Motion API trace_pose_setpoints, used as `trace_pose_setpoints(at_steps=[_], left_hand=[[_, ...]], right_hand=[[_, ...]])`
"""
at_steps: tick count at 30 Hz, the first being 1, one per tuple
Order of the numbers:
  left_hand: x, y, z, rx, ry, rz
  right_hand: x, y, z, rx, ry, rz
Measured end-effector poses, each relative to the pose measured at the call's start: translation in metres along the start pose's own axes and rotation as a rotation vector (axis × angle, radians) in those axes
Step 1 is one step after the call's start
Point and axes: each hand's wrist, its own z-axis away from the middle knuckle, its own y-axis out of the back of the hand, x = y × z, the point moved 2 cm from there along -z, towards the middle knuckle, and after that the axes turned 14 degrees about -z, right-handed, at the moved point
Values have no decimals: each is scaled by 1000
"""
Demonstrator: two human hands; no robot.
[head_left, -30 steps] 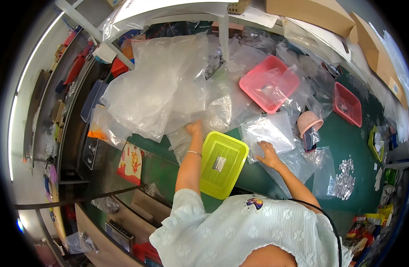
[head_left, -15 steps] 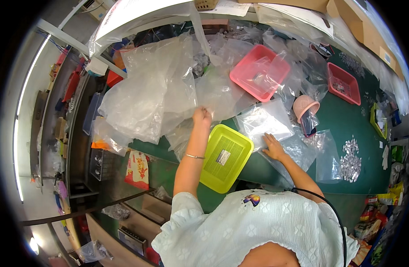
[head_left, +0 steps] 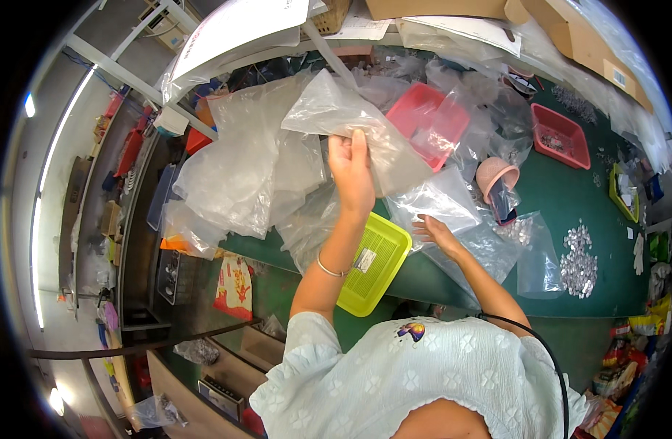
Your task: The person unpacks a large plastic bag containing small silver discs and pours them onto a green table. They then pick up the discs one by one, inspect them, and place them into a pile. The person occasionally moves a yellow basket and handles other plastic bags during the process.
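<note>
My left hand (head_left: pixel 353 172) pinches the edge of a clear plastic bag (head_left: pixel 372 139), raised above the pile. Below my left forearm lies a yellow-green plastic basket (head_left: pixel 383 256) with a small pale label on its bottom. My right hand (head_left: pixel 438 234) has its fingers stretched out and holds nothing; it is at the near edge of a flat, shiny plastic bag (head_left: pixel 440 199). Whether it touches that bag I cannot tell. The lifted bag partly covers a pink tray (head_left: pixel 420 99) behind it.
Large plastic bags (head_left: pixel 233 168) heap up at the left. On the right are a pink cup-shaped basket (head_left: pixel 495 175), a red tray (head_left: pixel 570 157) with small parts, a pile of small silvery pieces (head_left: pixel 579 263) and a yellow-green bin (head_left: pixel 623 194). Overhead runs a loaded shelf (head_left: pixel 241 36).
My left hand has moved up and slightly right, lifting a plastic bag off the heap. My right hand has shifted slightly left, with its fingers now turned more sideways.
</note>
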Motion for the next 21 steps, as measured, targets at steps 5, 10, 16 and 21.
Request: trace_pose_setpoints(at_steps=[5, 10, 16, 21], left_hand=[[41, 1, 50, -109, -169, -55], [55, 71, 73, 131, 55, 172], [29, 179, 105, 128, 206, 337], [7, 197, 141, -25, 304, 8]], right_hand=[[-103, -64, 35, -257, 112, -937], [-109, -45, 35, -215, 84, -1326], [-85, -19, 38, -83, 223, -1107], [-74, -9, 56, -47, 268, -800]])
